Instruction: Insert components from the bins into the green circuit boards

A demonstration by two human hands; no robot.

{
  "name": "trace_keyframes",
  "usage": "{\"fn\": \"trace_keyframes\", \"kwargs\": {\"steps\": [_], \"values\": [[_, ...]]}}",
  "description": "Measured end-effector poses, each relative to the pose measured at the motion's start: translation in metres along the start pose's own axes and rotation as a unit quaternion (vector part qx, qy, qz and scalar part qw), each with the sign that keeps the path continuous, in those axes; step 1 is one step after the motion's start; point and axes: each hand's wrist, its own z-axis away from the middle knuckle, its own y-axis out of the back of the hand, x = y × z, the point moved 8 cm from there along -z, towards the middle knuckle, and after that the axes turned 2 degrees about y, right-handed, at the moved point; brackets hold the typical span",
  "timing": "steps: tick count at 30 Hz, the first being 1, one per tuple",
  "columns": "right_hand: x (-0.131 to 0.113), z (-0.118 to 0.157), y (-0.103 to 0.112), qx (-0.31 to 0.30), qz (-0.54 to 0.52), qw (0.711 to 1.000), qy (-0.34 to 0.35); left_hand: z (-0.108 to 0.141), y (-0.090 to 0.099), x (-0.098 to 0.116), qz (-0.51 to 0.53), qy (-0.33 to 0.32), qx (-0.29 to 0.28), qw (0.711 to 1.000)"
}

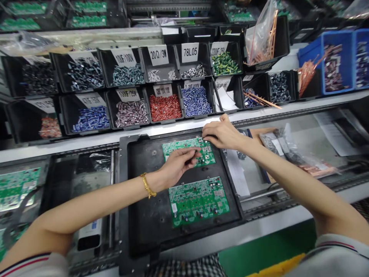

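Two green circuit boards lie in a black tray (147,215). Over the upper board (175,145) is my left hand (180,163), its fingers pinched together around something too small to make out. My right hand (217,132) is at that board's upper right corner, with bent fingers touching or just above small parts there; whether it holds anything is hidden. The lower board (198,200) carries several small round capacitors and a white label, and neither hand touches it.
Behind the tray stand two rows of black bins with loose components, among them red (165,107) and blue ones (196,102). Blue bins (337,61) stand at the right. Bagged parts (276,144) lie right of the tray, and more boards (19,188) at the left.
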Motion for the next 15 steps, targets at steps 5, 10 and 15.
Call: {"fn": "trace_keyframes", "kwargs": {"steps": [5, 10, 15], "values": [[-0.004, -0.002, 0.001, -0.01, 0.038, 0.999, 0.014, 0.001, 0.002, -0.001, -0.003, 0.011, 0.025, 1.0], [-0.004, -0.004, 0.002, -0.02, 0.046, 0.999, 0.016, 0.005, 0.004, -0.002, -0.013, 0.036, 0.05, 0.998], [-0.016, 0.005, 0.014, 0.016, 0.022, 0.999, -0.038, 0.006, 0.002, -0.006, 0.0, 0.051, 0.044, 0.998]]}}
